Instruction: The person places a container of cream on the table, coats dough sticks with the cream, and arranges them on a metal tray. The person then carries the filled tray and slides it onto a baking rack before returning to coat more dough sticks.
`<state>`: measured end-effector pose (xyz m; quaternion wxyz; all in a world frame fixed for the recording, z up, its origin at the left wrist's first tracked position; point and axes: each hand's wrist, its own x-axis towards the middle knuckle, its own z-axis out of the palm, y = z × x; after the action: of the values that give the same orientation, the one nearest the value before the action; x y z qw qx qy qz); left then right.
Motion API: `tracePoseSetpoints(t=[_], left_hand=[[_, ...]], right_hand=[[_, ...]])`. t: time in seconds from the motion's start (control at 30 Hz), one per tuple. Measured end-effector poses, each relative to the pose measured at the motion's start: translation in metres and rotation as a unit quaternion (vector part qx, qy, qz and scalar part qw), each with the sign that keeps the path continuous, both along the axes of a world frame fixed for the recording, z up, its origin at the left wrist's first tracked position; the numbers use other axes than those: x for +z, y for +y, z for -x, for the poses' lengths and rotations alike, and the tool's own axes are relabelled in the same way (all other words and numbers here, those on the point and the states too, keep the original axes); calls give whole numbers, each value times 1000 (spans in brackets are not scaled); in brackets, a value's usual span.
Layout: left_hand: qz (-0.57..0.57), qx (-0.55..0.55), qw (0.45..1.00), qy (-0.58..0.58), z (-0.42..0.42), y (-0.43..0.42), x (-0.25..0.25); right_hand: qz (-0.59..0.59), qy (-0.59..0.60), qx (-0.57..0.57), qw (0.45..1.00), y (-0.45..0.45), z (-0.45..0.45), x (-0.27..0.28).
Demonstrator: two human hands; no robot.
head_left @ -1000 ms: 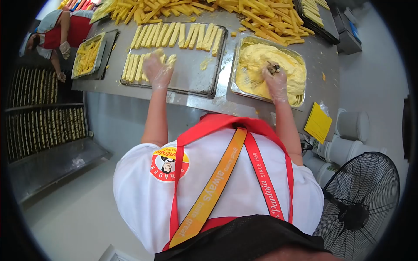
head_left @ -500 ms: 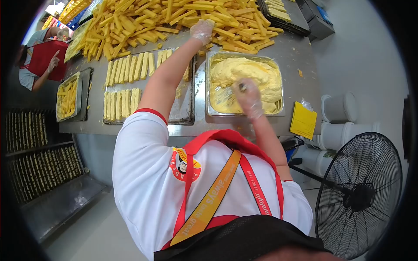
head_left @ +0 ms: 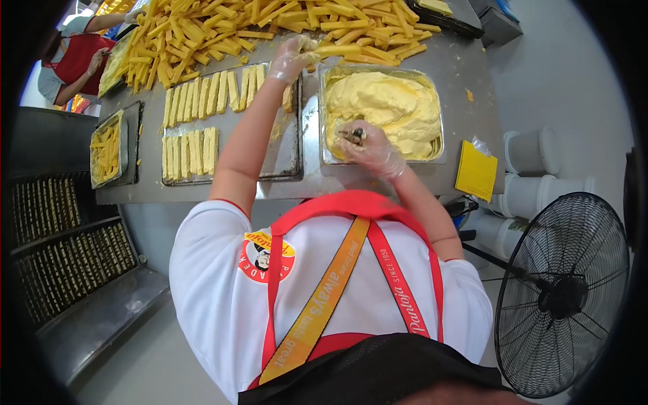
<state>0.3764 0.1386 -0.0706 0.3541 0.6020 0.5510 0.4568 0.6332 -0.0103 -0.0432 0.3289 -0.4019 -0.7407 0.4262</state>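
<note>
My left hand (head_left: 290, 61), in a clear plastic glove smeared with cream, is closed on one end of a yellow cake stick (head_left: 339, 50), beside the big pile of cake sticks (head_left: 209, 30). Over the near left part of a metal pan (head_left: 440, 145) of pale yellow cream (head_left: 385, 108), my gloved right hand (head_left: 375, 150) grips a tool with a dark handle (head_left: 356, 135); its working end is hidden. Left of the pan, under my left forearm, lies a baking tray (head_left: 289, 165) with two rows of cream-coated sticks (head_left: 192, 154).
A smaller pan (head_left: 120, 169) of sticks stands at the table's left. Another person in a red apron (head_left: 75, 66) works at far left, above a rack of filled trays (head_left: 71, 250). On the right are a yellow pad (head_left: 476, 172), white buckets (head_left: 533, 152) and a standing fan (head_left: 560, 297).
My left hand has drawn back from the pile toward me with a cake stick. My right hand has shifted left and nearer within the pan. The other person's arm now reaches toward the pile.
</note>
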Motion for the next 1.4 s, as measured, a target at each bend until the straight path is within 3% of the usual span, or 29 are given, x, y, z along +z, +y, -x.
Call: tracePoseSetpoints(t=[0.07,0.13,0.23,0.33,0.37,0.47,0.5,0.6,0.63,0.73,0.83,0.93,0.97,1.07,1.17,1.27,1.37,1.4], left_hand=[[56,-11,992,-108,-1,-45,11],[70,-40,994,-75,-11,-91,28],[57,-64,996,-6,-22,-138,13],[15,-22,994,104,-37,-165,1],[-4,-9,993,122,-41,-172,0],[-35,6,979,199,-50,-180,0],[-36,10,973,227,-53,-181,1],[-31,21,961,273,-55,-177,-7],[-27,24,959,282,-55,-176,-9],[-37,44,956,288,-59,-178,-9],[-40,43,956,287,-56,-175,-13],[-39,42,974,219,-59,-176,-3],[-33,47,976,212,-58,-176,-2],[12,66,987,149,-59,-173,-3],[79,71,993,54,-53,-168,-9],[88,45,993,57,-48,-162,-12],[114,38,992,39,-48,-163,-10],[124,35,991,25,-49,-163,-10]], right_hand=[[236,19,-44,970,15,-13,-10],[88,-33,-156,983,39,-32,0],[-184,-168,-126,960,35,-34,-6],[-88,-56,22,994,0,-29,20],[104,-50,46,992,3,-36,26],[209,28,-102,972,28,-49,8],[-41,-187,-130,973,31,-49,13],[-134,-39,-166,976,4,-30,18],[89,223,-158,958,-7,-19,20],[146,300,-160,929,-8,-15,25],[119,161,-230,952,18,-25,-9],[59,134,-237,960,19,-31,-8],[61,216,-218,950,12,-24,-8],[155,310,-137,928,-5,-20,14],[84,277,-175,941,15,-29,-27],[10,61,-237,969,19,-34,-9],[91,302,-180,932,-2,-17,6],[100,305,-180,930,-2,-17,7]])
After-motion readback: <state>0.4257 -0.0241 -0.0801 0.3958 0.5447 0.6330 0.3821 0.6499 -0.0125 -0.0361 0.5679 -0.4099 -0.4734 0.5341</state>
